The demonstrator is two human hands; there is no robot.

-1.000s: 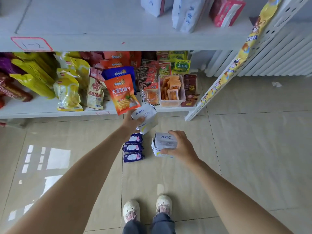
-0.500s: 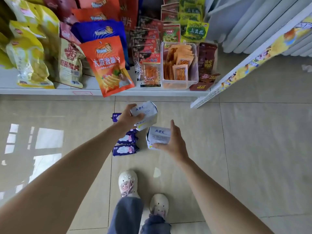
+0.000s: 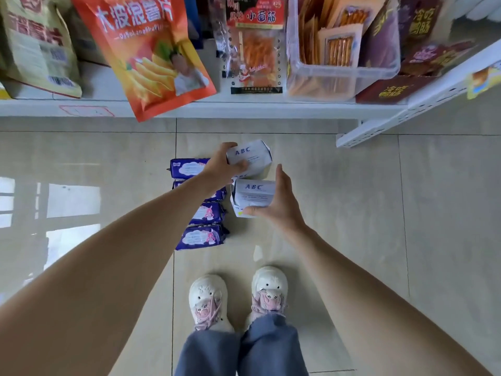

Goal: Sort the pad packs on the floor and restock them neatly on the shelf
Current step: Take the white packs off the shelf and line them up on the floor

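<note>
Two white pad packs marked ABC are low over the tiled floor. My left hand (image 3: 223, 165) grips the farther white pack (image 3: 250, 157) by its left end. My right hand (image 3: 276, 204) holds the nearer white pack (image 3: 253, 196), thumb under its near edge and fingers up its right side. Whether either pack rests on the floor I cannot tell. To their left, several purple pad packs (image 3: 202, 236) lie in a column on the floor, partly hidden by my left forearm.
The bottom shelf (image 3: 244, 107) runs across the top, holding snack bags, an orange chip bag (image 3: 154, 50) hanging over its edge, and a clear bin (image 3: 341, 74) of sachets. A white perforated shelf upright (image 3: 379, 128) slants at right. My two shoes (image 3: 238, 297) stand just behind the packs.
The view has dropped much closer to the floor and shelf. Both hands have stayed on their white packs, now lower and near the purple column.
</note>
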